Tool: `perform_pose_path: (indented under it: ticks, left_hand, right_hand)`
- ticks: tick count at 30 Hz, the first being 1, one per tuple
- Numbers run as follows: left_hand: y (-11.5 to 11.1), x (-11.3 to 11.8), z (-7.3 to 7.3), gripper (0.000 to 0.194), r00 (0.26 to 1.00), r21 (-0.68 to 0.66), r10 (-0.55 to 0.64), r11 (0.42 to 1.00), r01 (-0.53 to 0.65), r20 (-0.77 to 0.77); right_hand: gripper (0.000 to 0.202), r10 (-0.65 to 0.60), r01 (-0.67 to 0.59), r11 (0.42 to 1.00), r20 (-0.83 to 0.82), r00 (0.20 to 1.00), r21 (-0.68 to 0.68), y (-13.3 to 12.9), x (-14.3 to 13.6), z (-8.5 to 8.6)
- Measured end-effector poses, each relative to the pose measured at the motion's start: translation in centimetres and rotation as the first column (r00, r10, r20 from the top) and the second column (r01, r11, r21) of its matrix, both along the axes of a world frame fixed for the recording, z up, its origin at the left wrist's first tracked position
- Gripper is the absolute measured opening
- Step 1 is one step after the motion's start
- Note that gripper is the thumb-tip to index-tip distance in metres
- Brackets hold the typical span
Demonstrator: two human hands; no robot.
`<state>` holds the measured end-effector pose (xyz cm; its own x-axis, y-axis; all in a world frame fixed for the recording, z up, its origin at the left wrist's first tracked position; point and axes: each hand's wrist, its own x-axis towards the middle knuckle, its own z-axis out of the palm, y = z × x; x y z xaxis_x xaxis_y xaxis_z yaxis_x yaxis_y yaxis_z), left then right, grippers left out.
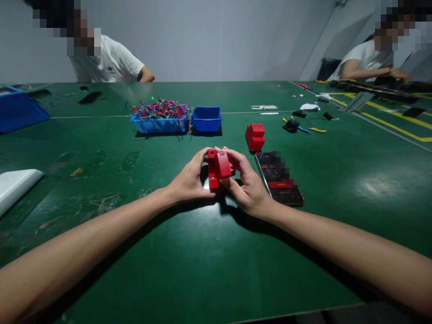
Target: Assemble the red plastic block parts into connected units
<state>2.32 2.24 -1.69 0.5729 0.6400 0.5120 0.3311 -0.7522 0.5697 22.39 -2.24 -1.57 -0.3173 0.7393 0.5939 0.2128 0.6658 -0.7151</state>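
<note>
Between my two hands, just above the green table, is a red plastic housing (221, 166) with a stepped shape and a small round hole near its top. My left hand (191, 180) grips its left side with the thumb below and fingers at the top. From the right, my right hand (245, 182) closes on the same piece, thumb at the lower front and fingers behind. Some fingertips are hidden by the housing. A second red housing (255, 137) stands on the table beyond my right hand. Right beside that hand lies a phone (280, 180) with a timer on its screen.
A blue bin of tangled coloured wires (162, 123) and a smaller blue bin (206, 119) stand ahead. Black parts with wires (292, 126) lie at the right. A white object (18, 186) is at the left edge. Two people sit across the table (216, 270).
</note>
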Motion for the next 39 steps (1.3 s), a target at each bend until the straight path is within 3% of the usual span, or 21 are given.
perform_pose_path:
  ticks: [16, 27, 36, 39]
  left_hand:
    - [-0.33, 0.04, 0.0, 0.1, 0.999, -0.061, 0.032, 0.998, -0.034, -0.024]
    - [0.0, 0.0, -0.22, 0.1, 1.0, -0.021, 0.023, 1.0, -0.024, -0.013]
    - [-0.05, 0.37, 0.2, 0.09, 0.999, -0.018, 0.01, 1.0, -0.01, 0.038]
    - [-0.09, 0.42, 0.22, 0.09, 0.999, -0.029, 0.014, 0.999, -0.013, 0.033]
  right_hand:
    - [0.056, -0.003, 0.002, 0.999, -0.028, 1.0, -0.054, 0.06, 0.0, -0.05]
    - [0.056, -0.067, 0.067, 0.998, 0.027, 0.997, -0.016, -0.04, 0.11, 0.1]
    - [0.062, -0.153, 0.148, 0.988, 0.11, 0.982, 0.05, -0.27, 0.4, 0.45]
    - [0.061, -0.129, 0.124, 0.991, 0.114, 0.985, 0.054, -0.23, 0.39, 0.58]
